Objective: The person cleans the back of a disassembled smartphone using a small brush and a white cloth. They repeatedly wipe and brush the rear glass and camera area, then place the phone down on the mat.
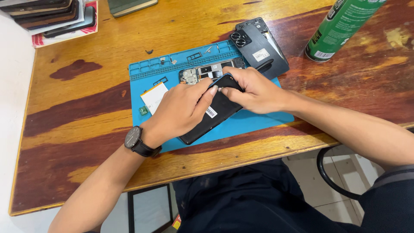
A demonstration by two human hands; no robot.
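Note:
A black phone body [215, 113] with its back cover off lies slanted over a blue work mat [258, 121]. My left hand [179, 110], with a black watch on the wrist, grips its middle from the left. The fingers of my right hand [254, 90] pinch the phone's top corner, and a thin dark tool [265, 65] sticks out behind that hand. Beyond the hands an opened phone frame with bare circuit boards [207, 71] rests on the mat. What lies under my palms is hidden.
A dark back cover with two camera rings [258, 45] lies at the mat's far right corner. A green spray can [340, 26] stands at the right. Several phones [51, 15] are stacked at the far left. A white card [153, 96] and small parts rest on the mat.

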